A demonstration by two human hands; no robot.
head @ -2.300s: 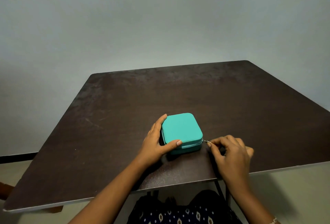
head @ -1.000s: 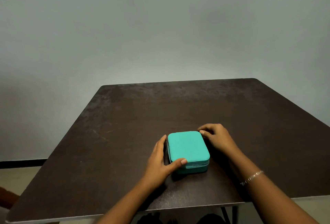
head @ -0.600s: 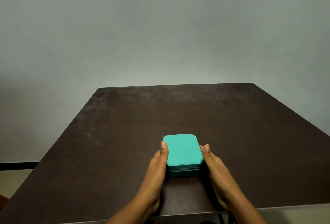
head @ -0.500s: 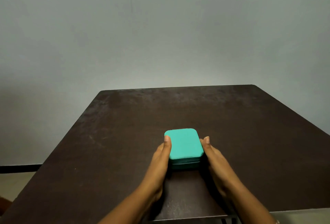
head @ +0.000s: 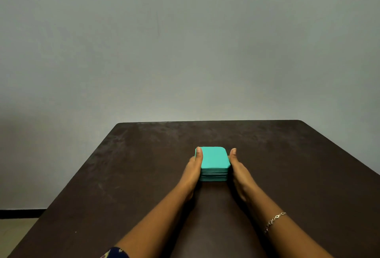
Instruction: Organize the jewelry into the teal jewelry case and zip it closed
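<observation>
Teal case (head: 213,158) on dark table (head: 144,165), left hand (head: 192,172) and right hand (head: 239,172) (flat) touching its sides

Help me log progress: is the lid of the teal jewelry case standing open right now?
No, the teal jewelry case lies on the table with its lid down, left hand and right hand flat against its sides.

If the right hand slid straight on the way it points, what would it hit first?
Likely nothing: the right hand flanks the case, with only bare table ahead to its far edge.
</observation>
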